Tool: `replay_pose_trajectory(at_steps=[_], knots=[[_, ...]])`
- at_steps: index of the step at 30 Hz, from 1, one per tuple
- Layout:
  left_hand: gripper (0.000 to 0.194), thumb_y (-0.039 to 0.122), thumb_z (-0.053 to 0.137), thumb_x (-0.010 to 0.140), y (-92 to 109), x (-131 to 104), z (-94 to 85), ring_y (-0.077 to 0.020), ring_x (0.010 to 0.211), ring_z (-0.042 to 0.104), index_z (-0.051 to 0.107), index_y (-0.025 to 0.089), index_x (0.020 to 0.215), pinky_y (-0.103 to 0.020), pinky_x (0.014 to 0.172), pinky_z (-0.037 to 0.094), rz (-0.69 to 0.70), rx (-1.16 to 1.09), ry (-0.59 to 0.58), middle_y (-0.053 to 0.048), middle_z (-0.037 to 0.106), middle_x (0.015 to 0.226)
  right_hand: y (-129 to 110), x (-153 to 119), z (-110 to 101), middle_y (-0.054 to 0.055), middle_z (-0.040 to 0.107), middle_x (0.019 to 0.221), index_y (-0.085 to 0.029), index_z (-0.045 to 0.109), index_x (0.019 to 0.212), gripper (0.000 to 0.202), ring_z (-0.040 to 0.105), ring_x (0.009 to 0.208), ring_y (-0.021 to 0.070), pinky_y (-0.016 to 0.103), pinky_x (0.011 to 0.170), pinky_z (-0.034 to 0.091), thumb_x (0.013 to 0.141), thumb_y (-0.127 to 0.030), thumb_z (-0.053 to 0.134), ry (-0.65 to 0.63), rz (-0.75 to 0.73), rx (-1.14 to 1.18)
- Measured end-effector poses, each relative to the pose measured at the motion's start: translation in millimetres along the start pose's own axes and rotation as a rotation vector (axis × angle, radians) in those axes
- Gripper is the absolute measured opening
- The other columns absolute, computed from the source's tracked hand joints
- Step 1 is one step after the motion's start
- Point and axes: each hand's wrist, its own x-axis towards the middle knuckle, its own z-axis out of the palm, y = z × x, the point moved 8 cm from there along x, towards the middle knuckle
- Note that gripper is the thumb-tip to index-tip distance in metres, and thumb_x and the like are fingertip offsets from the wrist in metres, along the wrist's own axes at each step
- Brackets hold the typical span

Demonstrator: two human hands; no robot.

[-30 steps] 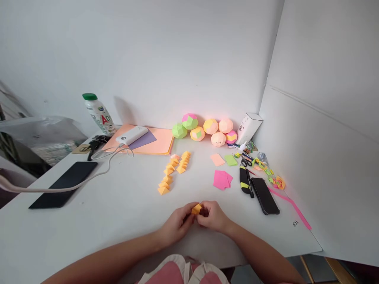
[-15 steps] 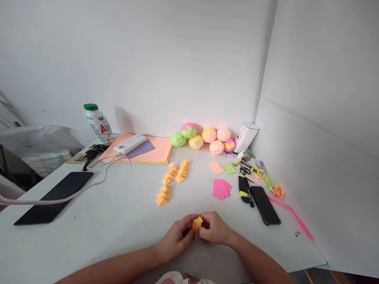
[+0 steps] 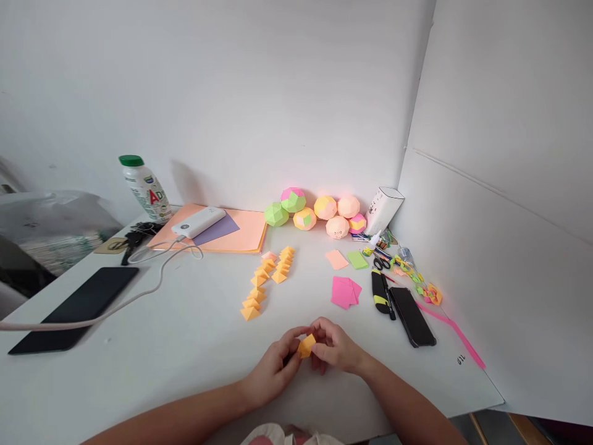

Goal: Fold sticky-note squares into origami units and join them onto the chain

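Observation:
Between both hands, near the table's front edge, is a small folded piece of orange paper (image 3: 306, 346). My left hand (image 3: 272, 369) pinches it from the left, thumb below and fingers above. From the other side my right hand (image 3: 340, 349) grips its right edge between thumb and fingers. The fingers cover part of the paper. Just beyond the hands stand rows of folded orange paper units (image 3: 254, 296), with one pale pink unit at the far end. Pink paper squares (image 3: 345, 292) lie to the right of these rows.
Faceted paper balls (image 3: 304, 219) rest against the back wall. A peach (image 3: 336, 259) and a green paper stack (image 3: 357, 259) lie before them. Rightward are scissors (image 3: 382, 263), a utility knife (image 3: 380, 292) and a phone (image 3: 412, 316). A power bank (image 3: 199, 224), bottle (image 3: 147, 191) and black tablet-like slab (image 3: 76, 309) are left.
The orange paper has turned slightly in my fingers and more of its face shows. My right hand's fingers have shifted a little upward. The whole view has moved slightly.

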Motion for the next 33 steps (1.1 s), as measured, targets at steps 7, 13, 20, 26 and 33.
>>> replay_pose_trajectory(at_steps=[7,13,20,26,33], knots=[[0.047,0.041,0.054,0.082,-2,1,3.4,-0.0147,0.068,0.055,0.043,0.02,0.123,-0.03,0.069,0.044,-0.043,-0.116,-0.011,-0.001,0.06,0.072,1,2,9,-0.004,0.058,0.062,-0.017,0.047,0.08,0.03,0.055,0.048,0.008,0.022,0.049,0.045,0.073,-0.039,0.065,0.014,-0.044,0.09],[0.027,0.044,0.052,0.083,11,8,1.1,-0.0151,0.073,0.056,0.053,0.017,0.086,-0.029,0.068,0.044,-0.037,-0.246,-0.008,-0.004,0.059,0.078,-3,3,-1,-0.003,0.06,0.056,-0.017,0.045,0.079,0.034,0.058,0.048,0.0113,0.024,0.049,0.046,0.075,-0.046,0.063,0.095,-0.095,0.148],[0.04,0.055,0.057,0.075,-1,7,-11.1,-0.0095,0.059,0.046,0.047,0.016,0.073,-0.024,0.058,0.04,-0.208,-0.278,0.12,0.002,0.052,0.067,-1,3,-2,-0.003,0.053,0.058,-0.016,0.05,0.066,0.033,0.049,0.047,0.0077,0.02,0.045,0.037,0.078,-0.045,0.057,0.103,-0.08,-0.11],[0.044,0.059,0.057,0.073,-6,8,-9.1,-0.0076,0.052,0.045,0.048,0.016,0.078,-0.022,0.052,0.037,-0.256,-0.309,0.11,0.003,0.052,0.063,-9,0,4,-0.003,0.046,0.054,-0.016,0.047,0.056,0.034,0.041,0.046,0.0068,0.02,0.044,0.031,0.079,-0.04,0.055,0.053,-0.125,-0.255],[0.043,0.057,0.059,0.072,-11,10,-12.2,-0.0068,0.049,0.043,0.05,0.015,0.078,-0.021,0.048,0.036,-0.295,-0.342,0.126,0.003,0.052,0.06,-21,-4,0,-0.003,0.047,0.06,-0.018,0.046,0.064,0.027,0.039,0.051,0.0077,0.021,0.047,0.033,0.075,-0.038,0.06,0.192,-0.26,-0.322]])
